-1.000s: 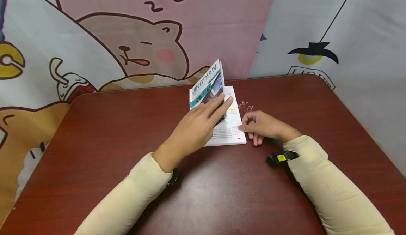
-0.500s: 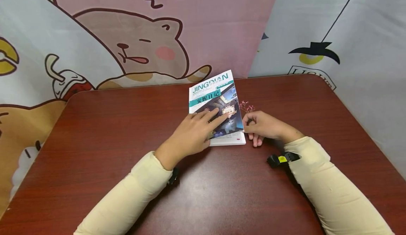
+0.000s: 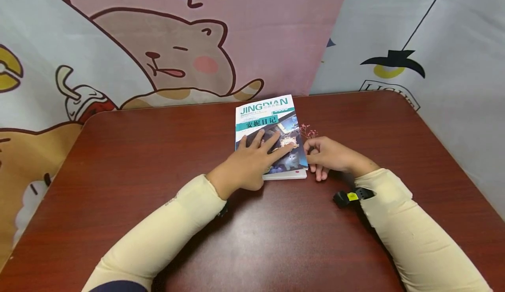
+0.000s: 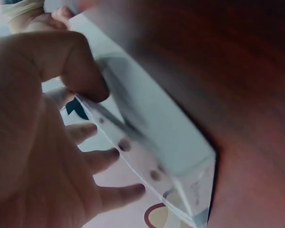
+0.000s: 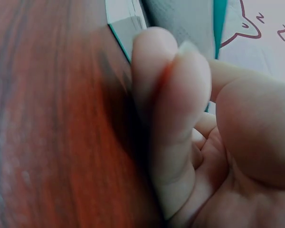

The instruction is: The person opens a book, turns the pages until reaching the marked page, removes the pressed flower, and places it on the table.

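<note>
A paperback book or magazine (image 3: 262, 117) with a teal and white cover marked JINGDIAN lies on the table toward the back. My left hand (image 3: 248, 162) rests spread on its front cover, fingers straight. In the left wrist view the thumb (image 4: 88, 71) is by the book's lower edge. At the book's right edge, my right hand (image 3: 333, 154) has its fingers curled, with the thumb's tip hidden under the cover. The right wrist view shows curled fingers (image 5: 180, 104) in front of the parted pages (image 5: 185, 23). The cover's lower edge sits slightly off the pages beneath.
A sprig of small pink dried flowers (image 3: 308, 131) shows just beyond my right hand, beside the book. The reddish-brown table (image 3: 177, 138) runs back to a cartoon-printed cloth (image 3: 268, 33). A black wrist camera (image 3: 342, 197) hangs under my right wrist.
The raised cover and front pages have come down rightward over the open page. My left hand has moved slightly right and spread its fingers on the cover. My right hand has stayed at the edge.
</note>
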`<state>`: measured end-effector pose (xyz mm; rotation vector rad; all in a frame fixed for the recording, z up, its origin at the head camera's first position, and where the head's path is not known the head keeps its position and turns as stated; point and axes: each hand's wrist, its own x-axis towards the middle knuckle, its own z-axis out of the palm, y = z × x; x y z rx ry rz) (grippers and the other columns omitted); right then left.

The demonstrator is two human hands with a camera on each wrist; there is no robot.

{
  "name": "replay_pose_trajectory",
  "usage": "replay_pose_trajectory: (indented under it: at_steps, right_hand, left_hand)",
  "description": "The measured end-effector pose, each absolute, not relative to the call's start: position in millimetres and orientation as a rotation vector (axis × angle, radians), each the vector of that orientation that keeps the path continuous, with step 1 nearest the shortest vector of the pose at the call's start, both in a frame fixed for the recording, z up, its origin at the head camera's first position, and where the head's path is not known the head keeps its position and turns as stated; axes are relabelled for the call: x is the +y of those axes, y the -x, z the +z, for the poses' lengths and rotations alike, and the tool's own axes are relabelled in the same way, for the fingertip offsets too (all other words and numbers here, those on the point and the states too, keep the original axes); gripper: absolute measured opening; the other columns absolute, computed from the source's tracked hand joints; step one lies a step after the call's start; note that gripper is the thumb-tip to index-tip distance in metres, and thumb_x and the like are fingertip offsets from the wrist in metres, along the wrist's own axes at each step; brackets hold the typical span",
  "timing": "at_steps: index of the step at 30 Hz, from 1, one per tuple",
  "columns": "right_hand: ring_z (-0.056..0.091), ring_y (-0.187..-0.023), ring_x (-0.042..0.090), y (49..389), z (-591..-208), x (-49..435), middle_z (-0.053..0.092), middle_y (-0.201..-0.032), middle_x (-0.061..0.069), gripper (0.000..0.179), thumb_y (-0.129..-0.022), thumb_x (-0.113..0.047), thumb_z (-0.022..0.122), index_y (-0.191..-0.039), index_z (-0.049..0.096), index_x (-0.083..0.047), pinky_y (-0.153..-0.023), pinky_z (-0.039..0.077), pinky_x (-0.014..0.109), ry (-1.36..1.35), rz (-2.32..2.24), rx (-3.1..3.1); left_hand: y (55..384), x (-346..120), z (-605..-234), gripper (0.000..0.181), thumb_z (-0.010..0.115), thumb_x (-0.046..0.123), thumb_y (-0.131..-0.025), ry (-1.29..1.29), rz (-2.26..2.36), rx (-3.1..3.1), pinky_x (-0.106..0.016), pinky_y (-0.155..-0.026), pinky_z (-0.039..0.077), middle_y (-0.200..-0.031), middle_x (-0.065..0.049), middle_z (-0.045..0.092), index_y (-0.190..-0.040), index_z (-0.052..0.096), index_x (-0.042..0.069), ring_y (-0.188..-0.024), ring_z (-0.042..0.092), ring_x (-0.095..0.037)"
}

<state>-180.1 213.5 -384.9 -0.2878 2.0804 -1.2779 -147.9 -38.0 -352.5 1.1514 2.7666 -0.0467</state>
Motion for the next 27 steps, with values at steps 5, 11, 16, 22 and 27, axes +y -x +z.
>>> replay_pose_trajectory:
  at_steps: [5, 11, 16, 22, 27]
  right_hand:
    - [0.062, -0.044, 0.023, 182, -385, 209, 0.057, -0.063, 0.014, 0.016, -0.091, -0.012, 0.052, -0.101, 0.047, 0.0, -0.045, 0.051, 0.043, 0.31, -1.278, 2.069]
    - [0.061, -0.043, 0.022, 184, -383, 206, 0.057, -0.063, 0.013, 0.016, -0.091, -0.012, 0.052, -0.1, 0.048, 0.001, -0.044, 0.051, 0.041, 0.31, -1.277, 2.065]
    - [0.062, -0.046, 0.024, 183, -382, 208, 0.056, -0.065, 0.014, 0.02, -0.091, -0.014, 0.053, -0.103, 0.048, 0.001, -0.047, 0.052, 0.044, 0.309, -1.267, 2.053]
    - [0.063, -0.047, 0.028, 182, -377, 209, 0.056, -0.066, 0.015, 0.024, -0.093, -0.021, 0.052, -0.103, 0.05, 0.0, -0.048, 0.052, 0.046, 0.325, -1.226, 2.045]
    - [0.062, -0.047, 0.031, 180, -364, 213, 0.056, -0.064, 0.015, 0.025, -0.094, -0.025, 0.052, -0.1, 0.054, -0.002, -0.046, 0.051, 0.046, 0.384, -1.191, 2.103]
  left_hand:
    - [153, -29, -357, 0.113, 0.073, 0.025, -0.07, -1.189, -0.131, 2.697, -0.059, -0.108, 0.02, -0.157, 0.002, -0.006, -0.145, -0.01, 0.04, -0.144, 0.002, -0.03]
    - [156, -27, -355, 0.1, 0.067, 0.025, -0.074, -1.167, -0.171, 2.656, -0.058, -0.107, 0.022, -0.157, 0.002, 0.004, -0.147, 0.0, 0.037, -0.144, 0.006, -0.029]
    - [157, -26, -355, 0.096, 0.06, 0.019, -0.076, -1.092, -0.128, 2.623, -0.062, -0.107, 0.018, -0.157, 0.006, 0.001, -0.145, -0.002, 0.043, -0.144, 0.001, -0.026]
    - [154, -34, -352, 0.094, 0.062, 0.02, -0.076, -1.175, -0.06, 2.652, -0.055, -0.11, 0.019, -0.157, 0.004, 0.004, -0.147, 0.002, 0.039, -0.144, 0.008, -0.027]
    - [150, -44, -347, 0.086, 0.063, 0.021, -0.075, -1.313, -0.02, 2.715, -0.051, -0.11, 0.024, -0.154, -0.001, 0.019, -0.147, 0.017, 0.032, -0.14, 0.023, -0.026]
